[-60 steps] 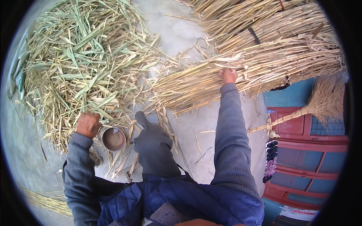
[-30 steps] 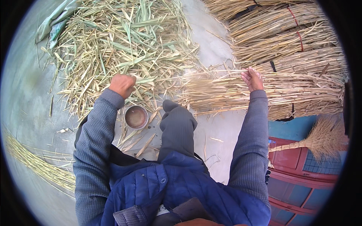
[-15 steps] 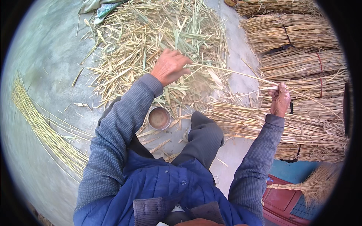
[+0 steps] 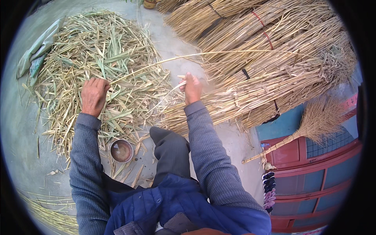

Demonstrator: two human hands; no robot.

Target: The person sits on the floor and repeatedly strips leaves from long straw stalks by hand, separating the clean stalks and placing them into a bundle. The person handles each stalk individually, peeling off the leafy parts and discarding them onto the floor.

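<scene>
A long reed stalk (image 4: 168,60) runs from my left hand (image 4: 94,96) off to the right, over the tied bundles. The fingers of that hand are closed round its end, above the heap of peeled leaves and husks (image 4: 113,51). My right hand (image 4: 192,89) is closed in a pinch just below the stalk and apart from it. Pale husk strips (image 4: 175,87) stick out between its thumb and fingers. Beneath and beside the right hand lies a loose layer of reed stalks (image 4: 235,96).
Tied reed bundles (image 4: 235,29) fill the far right. By my knees stands a small metal bowl (image 4: 121,151). Thin stalks (image 4: 51,213) lie at lower left, a crumpled cloth (image 4: 41,49) at far left. A broom (image 4: 291,137) leans near a red door (image 4: 313,172), beside shoes (image 4: 268,192).
My view has turned to the right. The right hand, previously at the stalk, is now off it with husk strips in its fingers; the left still grips the stalk's end.
</scene>
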